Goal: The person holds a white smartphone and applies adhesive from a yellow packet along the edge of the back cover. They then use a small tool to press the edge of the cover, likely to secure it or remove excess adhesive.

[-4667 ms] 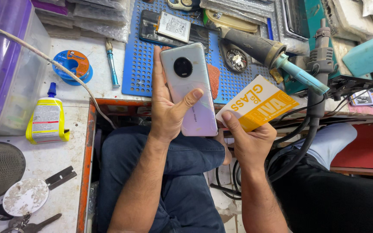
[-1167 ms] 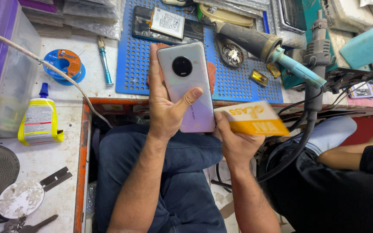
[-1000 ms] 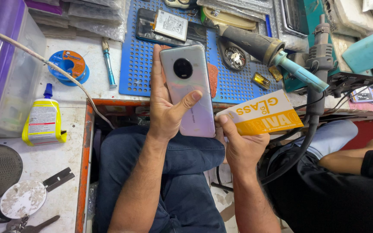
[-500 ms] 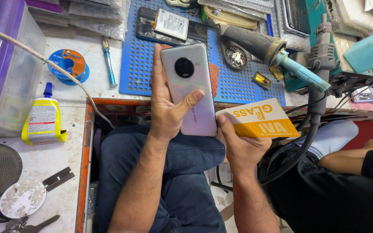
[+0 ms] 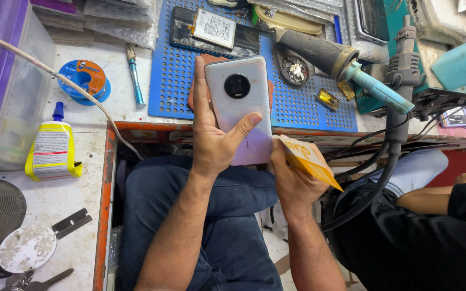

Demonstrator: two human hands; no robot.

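My left hand (image 5: pixel 215 141) grips a pale silver phone (image 5: pixel 239 102) back side up, its round black camera ring facing me, thumb laid across the lower back. My right hand (image 5: pixel 292 180) holds a flat yellow-and-white packet (image 5: pixel 309 160) tilted edge-on, just right of the phone's lower corner. Both hands hover above my lap in blue jeans, at the front edge of the workbench.
A blue perforated mat (image 5: pixel 297 102) carries an opened phone with its battery (image 5: pixel 214 27), a hot-air tool (image 5: pixel 346 67) and small parts. A glue bottle (image 5: pixel 51 151), solder reel (image 5: pixel 84 78), tweezers (image 5: pixel 135 83) and keys lie left. Another person's arm (image 5: pixel 432 199) is at right.
The yellow packet has turned from face-up to nearly edge-on and come closer to the phone's lower right corner. The phone stays in my left hand.
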